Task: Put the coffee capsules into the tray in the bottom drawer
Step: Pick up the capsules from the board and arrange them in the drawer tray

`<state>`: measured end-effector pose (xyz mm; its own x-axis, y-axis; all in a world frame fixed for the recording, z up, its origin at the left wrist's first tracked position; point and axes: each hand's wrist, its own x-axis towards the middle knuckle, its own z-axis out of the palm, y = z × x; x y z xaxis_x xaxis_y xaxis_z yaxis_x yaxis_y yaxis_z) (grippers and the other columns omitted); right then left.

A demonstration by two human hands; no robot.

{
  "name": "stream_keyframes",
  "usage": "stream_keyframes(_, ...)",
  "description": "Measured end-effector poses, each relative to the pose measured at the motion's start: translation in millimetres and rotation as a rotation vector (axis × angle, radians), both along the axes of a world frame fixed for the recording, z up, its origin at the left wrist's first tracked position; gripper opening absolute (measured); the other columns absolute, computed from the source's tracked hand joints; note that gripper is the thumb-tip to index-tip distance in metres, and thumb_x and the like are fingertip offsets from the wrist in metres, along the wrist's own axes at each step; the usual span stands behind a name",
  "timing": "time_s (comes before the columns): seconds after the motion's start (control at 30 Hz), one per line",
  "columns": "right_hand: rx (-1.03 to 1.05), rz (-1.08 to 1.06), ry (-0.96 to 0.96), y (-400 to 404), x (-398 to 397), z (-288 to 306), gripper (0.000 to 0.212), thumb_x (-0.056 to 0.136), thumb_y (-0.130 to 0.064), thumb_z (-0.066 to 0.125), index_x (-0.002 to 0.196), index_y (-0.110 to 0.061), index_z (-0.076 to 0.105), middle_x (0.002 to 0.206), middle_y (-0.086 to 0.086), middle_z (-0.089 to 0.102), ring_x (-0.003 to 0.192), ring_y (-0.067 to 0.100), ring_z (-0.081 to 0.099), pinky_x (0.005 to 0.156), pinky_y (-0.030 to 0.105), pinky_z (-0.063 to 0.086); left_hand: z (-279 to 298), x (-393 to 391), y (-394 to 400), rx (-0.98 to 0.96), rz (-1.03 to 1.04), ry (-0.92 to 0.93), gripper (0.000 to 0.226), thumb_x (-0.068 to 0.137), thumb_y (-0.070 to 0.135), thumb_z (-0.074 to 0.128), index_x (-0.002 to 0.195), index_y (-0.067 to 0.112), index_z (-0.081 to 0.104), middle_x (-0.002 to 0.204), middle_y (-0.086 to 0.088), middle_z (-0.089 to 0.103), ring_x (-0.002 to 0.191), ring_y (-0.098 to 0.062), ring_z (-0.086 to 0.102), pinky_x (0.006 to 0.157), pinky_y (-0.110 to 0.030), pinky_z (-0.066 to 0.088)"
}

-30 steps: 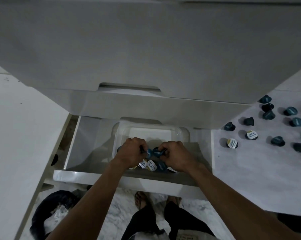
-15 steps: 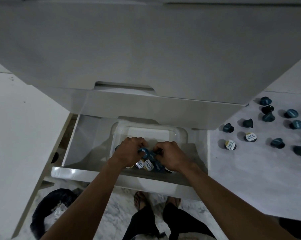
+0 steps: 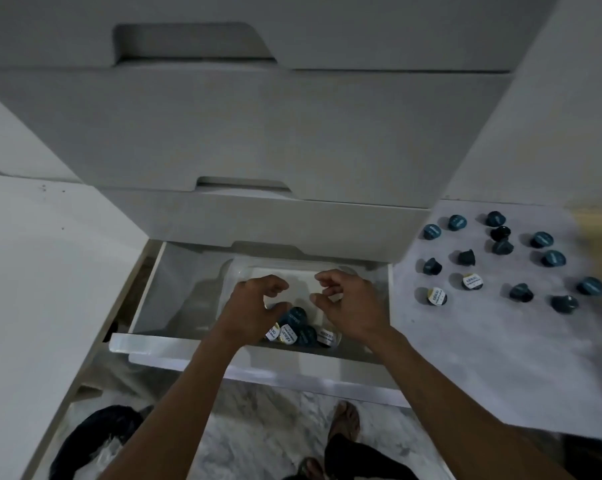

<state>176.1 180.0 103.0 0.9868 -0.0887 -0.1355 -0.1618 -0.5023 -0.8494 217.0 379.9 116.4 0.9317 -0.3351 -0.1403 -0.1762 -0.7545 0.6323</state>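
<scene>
1. The small round coffee capsules, dark teal with white or gold foil lids, lie in two groups. A loose cluster of capsules (image 3: 297,329) sits in the near end of the clear plastic tray (image 3: 327,266) inside the open white bottom drawer (image 3: 175,341); the scattered capsules (image 3: 500,259) lie on the pale grey countertop (image 3: 465,358) to the right.

2. A second ago both hands were closed on capsules low in the tray. Now the left hand (image 3: 254,306) and the right hand (image 3: 349,306) are raised just above the cluster, fingers spread and curled, holding nothing. I judge that batch has been released.

3. That means the tray is only partly filled: about fifteen capsules remain on the countertop, so more trips are needed.

4. The far half of the tray looks bare, leaving room for later batches.

5. The closed grey drawer front (image 3: 258,220) above overhangs the back of the open drawer, so hands must come out toward the body before lifting.

6. The drawer's right wall stands between the tray and the countertop; the route to the loose capsules goes up and over it.

7. Below the drawer's near edge, feet stand on marble flooring (image 3: 258,427), with a dark bag (image 3: 95,434) at the left, well apart from the hands.
</scene>
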Motion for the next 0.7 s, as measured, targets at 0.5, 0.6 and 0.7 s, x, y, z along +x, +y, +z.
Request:
stream_keyframes(0.5, 0.120, -0.370, -0.153, -96, -120, 48, 0.034, 0.080, -0.020, 0.078, 0.112, -0.019, 0.068, 0.097, -0.007, 0.070, 0.081, -0.002, 0.065, 0.067, 0.009, 0.051, 45, -78, -122, -0.288, -0.128, -0.098, 0.025, 0.080, 0.027, 0.077, 0.103, 0.021, 0.070, 0.093, 0.015, 0.069, 0.086, 0.005, 0.064, 0.076, -0.011, 0.049)
stream_keyframes(0.6, 0.079, -0.422, -0.177, -146, -135, 51, 0.028, 0.080, -0.018, 0.078, 0.105, -0.026, 0.068, 0.093, -0.012, 0.070, 0.079, -0.007, 0.064, 0.064, 0.004, 0.047, 49, -85, -173, -0.310, -0.164, -0.090, 0.025, 0.080, 0.027, 0.077, 0.103, 0.022, 0.070, 0.094, 0.015, 0.070, 0.087, 0.007, 0.062, 0.074, -0.004, 0.045)
stream_keyframes(0.7, 0.040, -0.465, -0.174, -202, -142, 46, 0.030, 0.080, -0.022, 0.078, 0.108, -0.026, 0.067, 0.091, -0.012, 0.069, 0.080, -0.010, 0.063, 0.064, 0.003, 0.046, 46, -87, -226, -0.310, -0.172, -0.079, 0.021, 0.080, 0.028, 0.075, 0.100, 0.025, 0.069, 0.092, 0.017, 0.069, 0.087, 0.007, 0.062, 0.073, -0.007, 0.046)
